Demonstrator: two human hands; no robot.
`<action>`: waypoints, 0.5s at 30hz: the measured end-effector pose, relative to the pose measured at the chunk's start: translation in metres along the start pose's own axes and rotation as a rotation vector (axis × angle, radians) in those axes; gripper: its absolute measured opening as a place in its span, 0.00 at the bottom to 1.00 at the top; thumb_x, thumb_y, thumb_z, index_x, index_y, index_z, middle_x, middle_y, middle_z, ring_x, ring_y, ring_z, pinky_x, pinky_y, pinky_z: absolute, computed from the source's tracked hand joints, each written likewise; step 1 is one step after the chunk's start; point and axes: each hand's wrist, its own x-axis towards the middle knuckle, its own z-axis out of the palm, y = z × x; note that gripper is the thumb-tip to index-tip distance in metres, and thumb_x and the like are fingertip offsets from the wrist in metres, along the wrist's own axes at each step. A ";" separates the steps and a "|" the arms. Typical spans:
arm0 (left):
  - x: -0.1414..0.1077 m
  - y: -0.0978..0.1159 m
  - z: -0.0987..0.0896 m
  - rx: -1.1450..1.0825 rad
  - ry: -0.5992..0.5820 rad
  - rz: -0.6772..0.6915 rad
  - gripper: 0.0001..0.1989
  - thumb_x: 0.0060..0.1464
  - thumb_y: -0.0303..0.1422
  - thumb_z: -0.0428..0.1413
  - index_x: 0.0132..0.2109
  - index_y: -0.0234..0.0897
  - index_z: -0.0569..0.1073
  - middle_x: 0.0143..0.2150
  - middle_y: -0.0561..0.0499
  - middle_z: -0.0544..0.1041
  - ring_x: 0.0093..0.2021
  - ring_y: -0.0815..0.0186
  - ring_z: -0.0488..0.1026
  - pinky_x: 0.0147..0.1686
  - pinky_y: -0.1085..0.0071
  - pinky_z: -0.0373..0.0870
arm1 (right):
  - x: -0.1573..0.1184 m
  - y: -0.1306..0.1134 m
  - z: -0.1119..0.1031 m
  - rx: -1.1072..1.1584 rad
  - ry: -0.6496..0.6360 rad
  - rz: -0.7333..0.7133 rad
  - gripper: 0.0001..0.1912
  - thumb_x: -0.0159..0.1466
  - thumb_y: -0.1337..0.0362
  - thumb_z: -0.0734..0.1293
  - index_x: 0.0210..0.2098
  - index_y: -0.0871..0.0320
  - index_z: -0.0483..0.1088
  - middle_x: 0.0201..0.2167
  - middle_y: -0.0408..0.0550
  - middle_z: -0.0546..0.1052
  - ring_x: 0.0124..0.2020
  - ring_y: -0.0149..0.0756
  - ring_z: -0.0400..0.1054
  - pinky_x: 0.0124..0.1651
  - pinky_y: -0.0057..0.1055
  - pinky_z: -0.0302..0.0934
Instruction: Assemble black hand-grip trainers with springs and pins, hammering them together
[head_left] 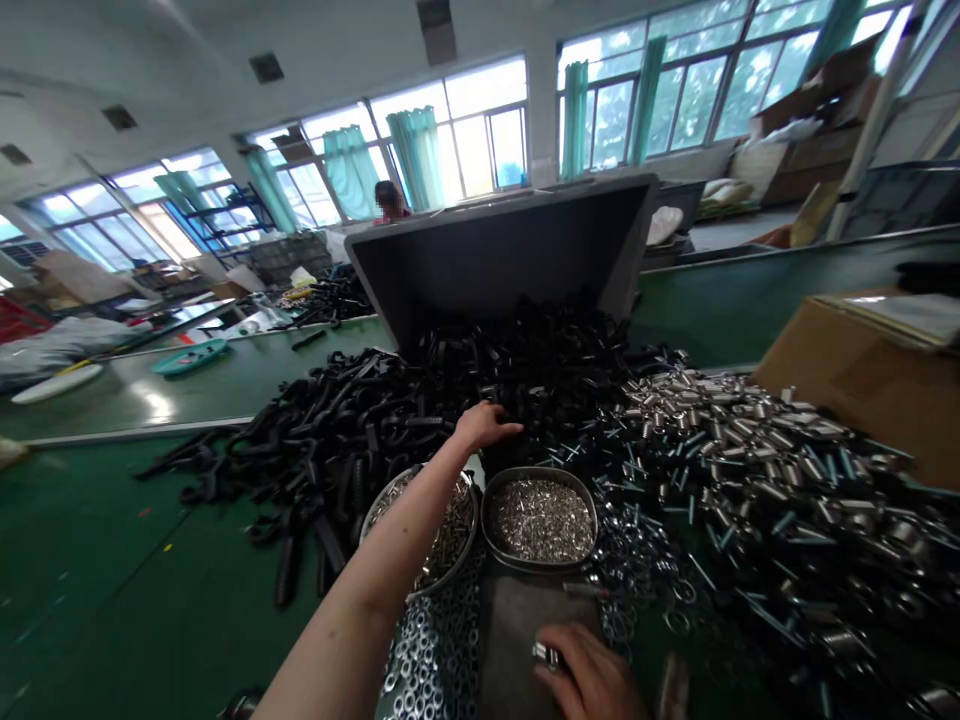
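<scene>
My left hand (486, 426) reaches forward over the near edge of a heap of black curved plastic handles (360, 400). Its thumb and fingers look apart, the fingertips close to the black parts, and no held thing shows. Low in the view, my right hand (589, 672) pinches a small shiny metal cylindrical piece (547, 656) above a dark flat plate (514, 630). Between the hands stands an oval tin (598, 520) of tiny metal parts. A round bowl (474, 530) of small pins is partly covered by my left forearm.
Metal rings (424, 660) lie below the bowl. Metal cylinders (757, 430) and thin bolts spread over the right side. A grey bin (502, 240) lies tipped behind the black heap. A cardboard box (862, 380) stands at right. Another person (390, 202) is in the background.
</scene>
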 end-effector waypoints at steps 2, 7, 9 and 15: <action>-0.021 -0.008 -0.009 -0.074 0.072 -0.022 0.16 0.47 0.48 0.57 0.38 0.44 0.76 0.43 0.48 0.76 0.45 0.59 0.73 0.43 0.68 0.66 | 0.001 -0.008 -0.005 0.052 -0.013 0.066 0.09 0.61 0.69 0.61 0.39 0.53 0.70 0.33 0.45 0.78 0.35 0.35 0.73 0.38 0.26 0.66; -0.063 -0.019 -0.031 -0.288 0.253 -0.179 0.10 0.48 0.39 0.58 0.32 0.39 0.70 0.31 0.49 0.75 0.39 0.59 0.73 0.41 0.64 0.66 | 0.003 -0.024 -0.015 0.117 -0.031 0.181 0.07 0.61 0.65 0.62 0.38 0.55 0.70 0.36 0.46 0.78 0.38 0.36 0.73 0.42 0.30 0.66; -0.080 -0.021 -0.038 -0.391 0.326 -0.252 0.10 0.48 0.36 0.57 0.37 0.38 0.67 0.32 0.49 0.75 0.39 0.59 0.73 0.41 0.63 0.66 | 0.004 -0.029 -0.019 0.131 -0.044 0.232 0.08 0.61 0.63 0.61 0.39 0.55 0.70 0.36 0.46 0.78 0.38 0.37 0.73 0.42 0.31 0.65; -0.174 -0.005 -0.026 -1.311 0.133 -0.189 0.19 0.44 0.24 0.50 0.46 0.39 0.61 0.37 0.50 0.74 0.36 0.66 0.74 0.37 0.65 0.71 | 0.010 -0.048 -0.046 0.165 -0.057 0.295 0.12 0.61 0.59 0.61 0.43 0.54 0.69 0.36 0.46 0.78 0.37 0.38 0.73 0.42 0.34 0.64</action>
